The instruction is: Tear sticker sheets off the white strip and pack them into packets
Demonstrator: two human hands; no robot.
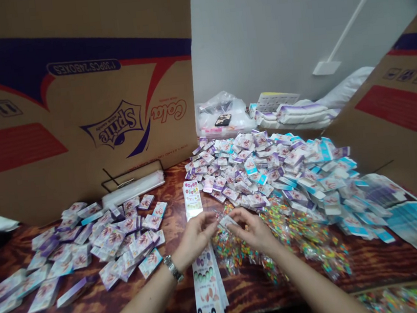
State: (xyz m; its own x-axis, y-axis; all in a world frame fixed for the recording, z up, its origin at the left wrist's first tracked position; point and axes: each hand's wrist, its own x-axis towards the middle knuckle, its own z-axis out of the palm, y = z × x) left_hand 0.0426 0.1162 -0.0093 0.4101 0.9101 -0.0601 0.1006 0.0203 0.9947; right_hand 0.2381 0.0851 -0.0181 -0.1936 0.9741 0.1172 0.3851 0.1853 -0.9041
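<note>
small box (pixel 228 221): probably feeling light, creasing easily; edges offering hold
left hand (pixel 198 233): curling beside, grip unclear
right hand (pixel 253 229): pinching it

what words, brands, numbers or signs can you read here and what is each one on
"Sprite": left carton, upside down
"Cola": left carton, upside down
"30PCS" and "24BOXES": left carton, upside down
Handling symbols: left carton and right carton, details unclear
Too small or blurred: both cartons' red-panel print, small boxes, printed strips, sheet at the back

Left hand (pixel 197 235) and right hand (pixel 254 230) curl inward — nearly meeting.
</note>
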